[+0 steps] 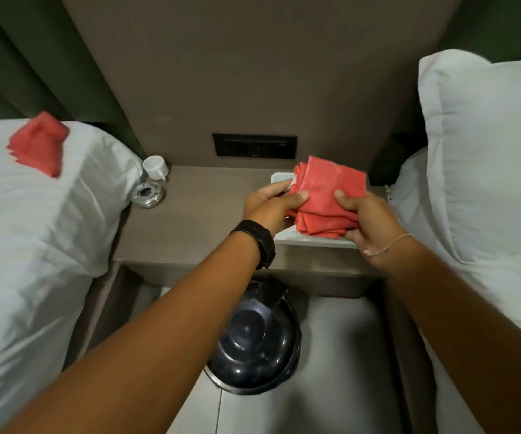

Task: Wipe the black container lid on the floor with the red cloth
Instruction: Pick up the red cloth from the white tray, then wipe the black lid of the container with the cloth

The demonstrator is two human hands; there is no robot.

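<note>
floor [340, 355]: black container lid [254, 339] below nightstand's front edge
hands: left hand [271, 205], right hand [367, 220] both gripping red cloth [328, 198], well above lid

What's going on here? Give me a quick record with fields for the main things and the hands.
red cloth: folded, held above the nightstand
left hand: grips the cloth's left edge
right hand: grips its right side
black container lid: on the floor below, untouched
second red cloth: lying on the left bed
white cup: on the nightstand
</note>
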